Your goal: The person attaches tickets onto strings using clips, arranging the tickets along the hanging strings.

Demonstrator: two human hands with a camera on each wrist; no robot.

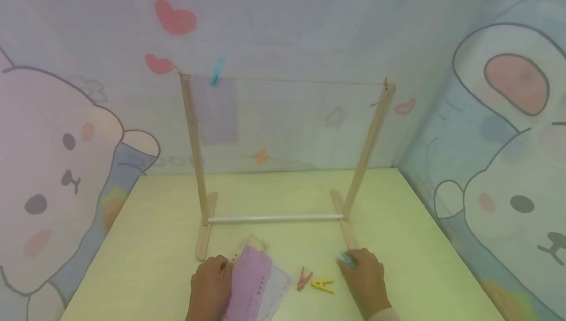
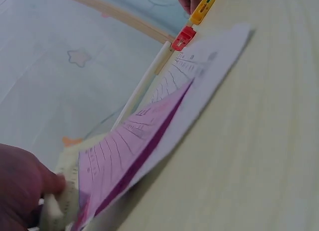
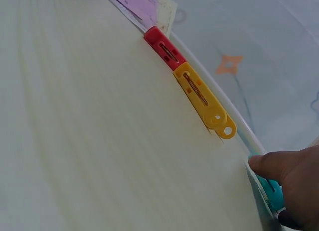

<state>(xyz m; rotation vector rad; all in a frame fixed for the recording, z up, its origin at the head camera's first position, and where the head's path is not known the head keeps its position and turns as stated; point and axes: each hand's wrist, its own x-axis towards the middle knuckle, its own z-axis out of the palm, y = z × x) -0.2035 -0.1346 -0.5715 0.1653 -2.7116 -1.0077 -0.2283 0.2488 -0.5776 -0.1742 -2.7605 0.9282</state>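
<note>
My left hand [image 1: 210, 286] is at the left edge of a small stack of printed papers; in the left wrist view its thumb and fingers pinch a cream sheet [image 2: 70, 178]. On top of the white sheet [image 1: 277, 289] lies a lilac sheet [image 1: 249, 281], its edge lifted in the left wrist view. To the right, my right hand [image 1: 366, 279] pinches a teal clothespin [image 1: 347, 260] between thumb and fingers, just above the table. Between the hands lie a red clothespin [image 1: 303, 279] and a yellow clothespin [image 1: 323, 285], close together.
Behind the hands stands a wooden frame [image 1: 194, 149] with a string [image 1: 287, 80] across its top and a white rod [image 1: 274, 218] low down. A blue clothespin [image 1: 217, 72] holds a lilac sheet [image 1: 219, 114] on the string. Cartoon-printed walls surround the pale yellow table [image 1: 424, 262].
</note>
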